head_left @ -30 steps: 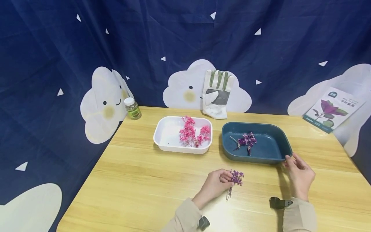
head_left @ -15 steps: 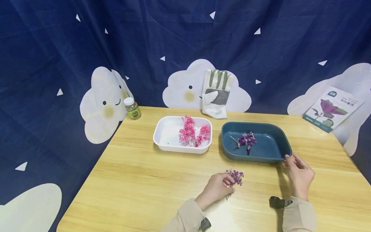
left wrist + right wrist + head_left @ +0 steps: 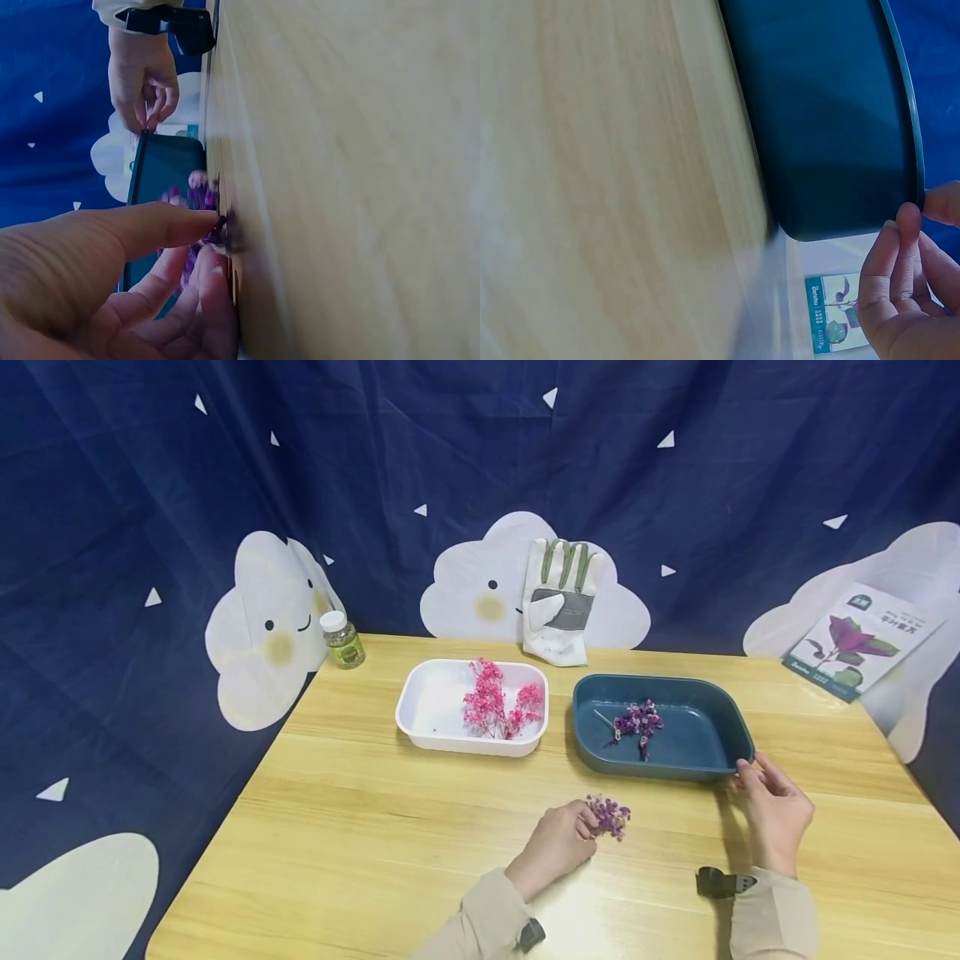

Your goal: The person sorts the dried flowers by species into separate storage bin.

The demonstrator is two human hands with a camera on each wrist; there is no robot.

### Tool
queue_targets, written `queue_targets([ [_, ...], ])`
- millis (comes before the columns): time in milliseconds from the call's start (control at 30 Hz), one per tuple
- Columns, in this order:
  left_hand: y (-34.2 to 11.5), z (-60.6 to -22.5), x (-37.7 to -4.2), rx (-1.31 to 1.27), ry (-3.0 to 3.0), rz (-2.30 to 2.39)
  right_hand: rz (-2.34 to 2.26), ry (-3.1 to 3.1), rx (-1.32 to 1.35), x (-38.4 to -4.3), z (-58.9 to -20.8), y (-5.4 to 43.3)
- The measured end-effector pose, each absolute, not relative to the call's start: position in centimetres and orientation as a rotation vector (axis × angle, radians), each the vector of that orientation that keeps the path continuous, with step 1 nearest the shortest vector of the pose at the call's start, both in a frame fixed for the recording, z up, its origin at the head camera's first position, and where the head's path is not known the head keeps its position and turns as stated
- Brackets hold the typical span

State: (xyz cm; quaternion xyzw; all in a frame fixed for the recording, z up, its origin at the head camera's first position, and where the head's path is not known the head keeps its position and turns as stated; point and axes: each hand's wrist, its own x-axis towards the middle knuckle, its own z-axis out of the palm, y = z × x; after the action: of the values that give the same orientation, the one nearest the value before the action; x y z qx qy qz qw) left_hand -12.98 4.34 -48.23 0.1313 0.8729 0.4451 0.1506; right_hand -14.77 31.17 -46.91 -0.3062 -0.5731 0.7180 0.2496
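Low over the wooden table, my left hand [image 3: 557,845] pinches a small sprig of purple dried flowers [image 3: 611,817]; its stem is hidden by the fingers in the head view. In the left wrist view the thumb [image 3: 161,229] and curled fingers close around the blooms [image 3: 196,196]. My right hand [image 3: 776,814] grips the near right corner of a dark teal tray [image 3: 701,739], thumb and fingertips on its rim, as the right wrist view also shows. Another purple sprig [image 3: 640,722] lies inside that tray, toward its left side.
A white tray [image 3: 435,706] with pink dried flowers [image 3: 487,697] stands left of the teal one. Along the back are a lidded jar [image 3: 343,643], a work glove [image 3: 561,610] against the curtain, and a leaning flower-picture packet [image 3: 858,643] at right.
My left hand's fingers have shifted on the purple sprig, and the stem that hung below them is now out of sight. The right hand keeps its hold on the teal tray.
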Motion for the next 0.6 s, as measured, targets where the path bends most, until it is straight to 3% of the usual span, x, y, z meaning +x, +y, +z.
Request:
queue_targets([
  [600,2.7,-48.5,-13.4,0.342,2.283,1.556,1.922,-1.605,-0.857,-14.7,-46.8,31.2],
])
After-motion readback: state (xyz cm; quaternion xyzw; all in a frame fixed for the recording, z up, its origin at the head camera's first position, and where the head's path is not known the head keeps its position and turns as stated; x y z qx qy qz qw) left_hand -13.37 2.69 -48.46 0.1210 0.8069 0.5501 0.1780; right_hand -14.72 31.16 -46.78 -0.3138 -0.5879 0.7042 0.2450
